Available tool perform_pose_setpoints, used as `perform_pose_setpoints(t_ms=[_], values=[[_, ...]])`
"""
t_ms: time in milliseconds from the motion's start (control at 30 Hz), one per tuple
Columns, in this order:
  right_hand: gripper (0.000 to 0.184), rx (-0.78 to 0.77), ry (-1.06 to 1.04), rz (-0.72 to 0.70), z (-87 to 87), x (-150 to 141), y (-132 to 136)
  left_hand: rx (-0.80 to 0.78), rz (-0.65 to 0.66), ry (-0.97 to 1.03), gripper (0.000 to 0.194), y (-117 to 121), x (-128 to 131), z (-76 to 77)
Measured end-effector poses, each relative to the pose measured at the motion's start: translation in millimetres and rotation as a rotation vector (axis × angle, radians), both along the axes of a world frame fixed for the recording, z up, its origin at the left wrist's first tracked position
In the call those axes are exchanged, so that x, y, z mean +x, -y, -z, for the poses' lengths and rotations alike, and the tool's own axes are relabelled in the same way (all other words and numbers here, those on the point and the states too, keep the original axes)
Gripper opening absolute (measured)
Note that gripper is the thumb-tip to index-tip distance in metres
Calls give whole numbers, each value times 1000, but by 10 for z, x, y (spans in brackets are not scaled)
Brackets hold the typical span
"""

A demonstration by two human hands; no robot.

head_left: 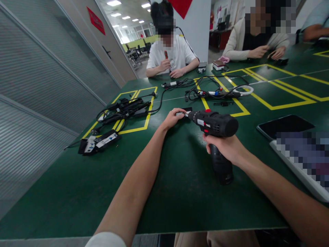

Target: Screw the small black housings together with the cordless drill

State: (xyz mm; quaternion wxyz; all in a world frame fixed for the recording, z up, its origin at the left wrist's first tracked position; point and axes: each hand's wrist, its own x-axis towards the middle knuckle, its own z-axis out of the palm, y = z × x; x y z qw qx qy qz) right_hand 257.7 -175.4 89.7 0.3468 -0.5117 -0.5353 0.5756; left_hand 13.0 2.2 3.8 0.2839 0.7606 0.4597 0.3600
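Note:
My right hand (226,146) is wrapped round the grip of a black cordless drill (216,125) with red trim, its chuck pointing left. My left hand (172,118) is closed on a small black part (185,112) lying on the green table (84,192), right at the drill's tip. What sits between the drill's tip and the part is too small to make out.
A pile of black parts and cables (123,108) and a black unit with a white label (99,142) lie at the left. More cables and a white ring (244,90) lie beyond. A dark tablet (284,126) is at the right. Other people sit across the table.

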Motion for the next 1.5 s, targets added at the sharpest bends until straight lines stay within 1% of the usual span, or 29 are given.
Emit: perform_pose_setpoints(t_ms=[267, 867, 1000, 1133, 1233, 1333, 1500], values=[[6, 5, -14, 1, -44, -11, 13, 12, 8, 4, 30, -15, -4, 11], [7, 9, 0, -13, -6, -7, 7, -6, -13, 35, 28, 10, 21, -14], [8, -2, -52, -16, -8, -6, 6, 3, -3, 52, 27, -3, 13, 8], [14, -55, -167, -33, -40, 78, 21, 17, -15, 62, 27, -6, 19, 19], [16, -76, -212, -34, -76, 173, 41, 24, -19, 56, 26, -1, 24, 17], [18, -98, -206, -2, -76, 215, 53, 33, -8, 39, 27, 2, 21, 13], [13, -148, -133, 6, -15, 133, 47, 44, -10, 52, 27, -9, 12, 24]])
